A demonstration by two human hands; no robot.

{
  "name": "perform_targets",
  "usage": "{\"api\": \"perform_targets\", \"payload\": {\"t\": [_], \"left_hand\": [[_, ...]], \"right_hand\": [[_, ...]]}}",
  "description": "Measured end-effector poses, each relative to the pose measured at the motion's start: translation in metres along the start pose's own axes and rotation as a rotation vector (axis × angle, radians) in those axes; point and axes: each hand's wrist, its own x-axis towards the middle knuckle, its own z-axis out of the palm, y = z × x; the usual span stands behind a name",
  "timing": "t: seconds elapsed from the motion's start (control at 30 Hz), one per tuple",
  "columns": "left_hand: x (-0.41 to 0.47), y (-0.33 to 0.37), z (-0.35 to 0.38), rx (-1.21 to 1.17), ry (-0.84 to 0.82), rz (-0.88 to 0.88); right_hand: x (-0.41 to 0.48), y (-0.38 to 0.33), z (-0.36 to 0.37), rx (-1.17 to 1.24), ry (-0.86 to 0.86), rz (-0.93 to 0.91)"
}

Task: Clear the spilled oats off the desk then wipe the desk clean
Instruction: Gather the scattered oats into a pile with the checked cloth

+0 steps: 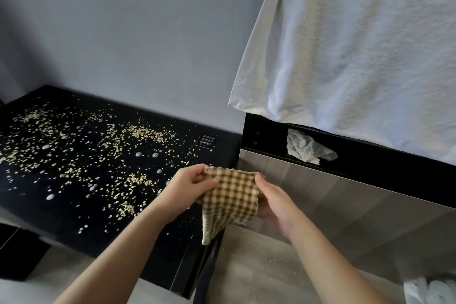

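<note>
Cloth (230, 197) stretched between left hand (191, 185), right hand (272, 201).

Left grip (195, 186) and right grip (270, 201) pinch the cloth (230, 195) between them.

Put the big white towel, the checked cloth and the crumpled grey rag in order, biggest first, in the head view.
1. white towel, by far largest.
2. checked cloth, looks bigger partly because it is nearer.
3. crumpled grey rag; true order of these two is unsure.
</note>
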Motion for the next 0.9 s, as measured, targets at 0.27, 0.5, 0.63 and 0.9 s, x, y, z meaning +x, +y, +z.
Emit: {"api": "perform_targets", "payload": {"t": [0.27, 0.5, 0.63, 0.9], "left_hand": [[0.041, -0.017, -0.075, -0.385, -0.063, -0.392], [0.02, -0.068, -0.14, -0.256, -0.314, -0.583], [0.012, -0.078, -0.154, 0.052, -0.086, -0.221], [0.011, -0.102, -0.167, 0.625, -0.181, 0.193]], "right_hand": [[0.024, 0.05, 0.078, 0.292, -0.099, 0.046], [0.044, 0.064, 0.142, 0.424, 0.085, 0.068], [0.047, 0.073, 0.157, 0.02, 0.278, 0.141], [0.047, 0.088, 0.167, -0.788, 0.327, -0.051]]}}
